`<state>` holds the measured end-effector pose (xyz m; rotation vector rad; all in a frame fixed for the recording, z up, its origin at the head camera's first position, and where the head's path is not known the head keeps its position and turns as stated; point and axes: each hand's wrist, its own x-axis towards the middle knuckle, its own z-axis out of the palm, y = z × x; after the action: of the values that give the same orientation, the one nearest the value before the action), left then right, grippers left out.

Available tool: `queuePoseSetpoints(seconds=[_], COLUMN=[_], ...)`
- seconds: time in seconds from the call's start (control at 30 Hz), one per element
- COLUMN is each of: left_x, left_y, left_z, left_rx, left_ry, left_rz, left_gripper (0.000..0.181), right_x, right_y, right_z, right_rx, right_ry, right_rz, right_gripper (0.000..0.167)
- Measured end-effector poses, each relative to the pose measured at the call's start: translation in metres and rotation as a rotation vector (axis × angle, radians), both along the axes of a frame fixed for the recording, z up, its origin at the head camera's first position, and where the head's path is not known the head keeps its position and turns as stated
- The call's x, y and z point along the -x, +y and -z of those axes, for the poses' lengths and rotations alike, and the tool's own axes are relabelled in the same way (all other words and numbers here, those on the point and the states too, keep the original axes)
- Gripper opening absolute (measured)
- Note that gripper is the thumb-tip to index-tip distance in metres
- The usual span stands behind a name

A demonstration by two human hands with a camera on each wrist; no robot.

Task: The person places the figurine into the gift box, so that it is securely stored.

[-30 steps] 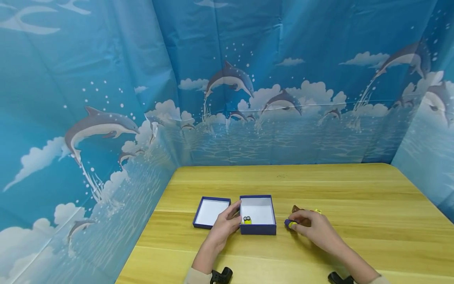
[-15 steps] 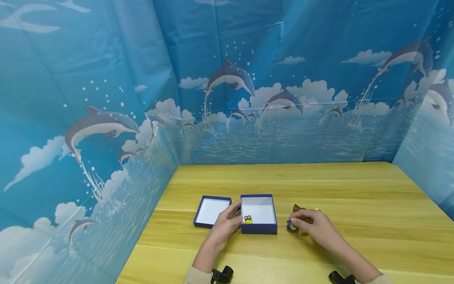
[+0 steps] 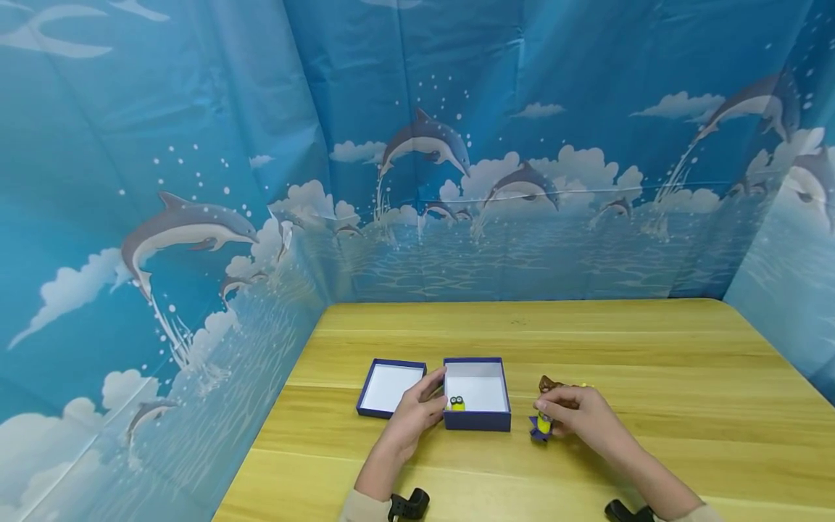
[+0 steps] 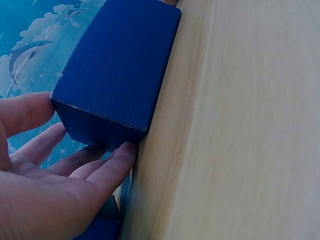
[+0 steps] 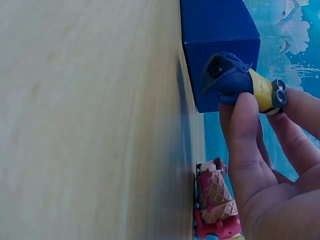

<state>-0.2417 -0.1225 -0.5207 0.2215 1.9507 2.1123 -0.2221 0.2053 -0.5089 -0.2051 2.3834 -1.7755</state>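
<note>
While the left hand (image 3: 415, 410) lies spread against the box (image 3: 478, 421) at nine o'clock, seemingly steadying it, the right hand (image 3: 583, 415) pinches a figure (image 3: 544, 425) at four o'clock.

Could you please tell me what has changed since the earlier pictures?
The small yellow-and-purple goggled toy figure, still pinched by the right hand, has turned: its purple end, first pointing left, now points down. The left hand still touches the square dark-blue box; the yellow goggle-eyed figure inside stayed put.
</note>
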Motion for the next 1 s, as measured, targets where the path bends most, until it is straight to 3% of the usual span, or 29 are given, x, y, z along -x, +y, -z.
queuePoseSetpoints(seconds=[0.43,0.77,1.0], left_x=[0.0012,-0.0012,-0.0016], left_y=[0.0007,-0.0002,-0.0005], left_z=[-0.0004,-0.0005,-0.0013], left_rx=[-0.001,0.003,0.003], left_ry=[-0.007,0.001,-0.005], left_rz=[-0.01,-0.009,-0.007], left_gripper=[0.055,0.055,0.055], right_x=[0.0013,-0.0003,-0.0005], right_y=[0.0017,0.0052,0.004], right_z=[-0.0018,-0.0005,-0.0023], right_rx=[0.221,0.481,0.511], right_ry=[-0.171,-0.246,-0.252], right_rz=[-0.047,-0.125,-0.192], right_gripper=[0.038,0.043,0.052])
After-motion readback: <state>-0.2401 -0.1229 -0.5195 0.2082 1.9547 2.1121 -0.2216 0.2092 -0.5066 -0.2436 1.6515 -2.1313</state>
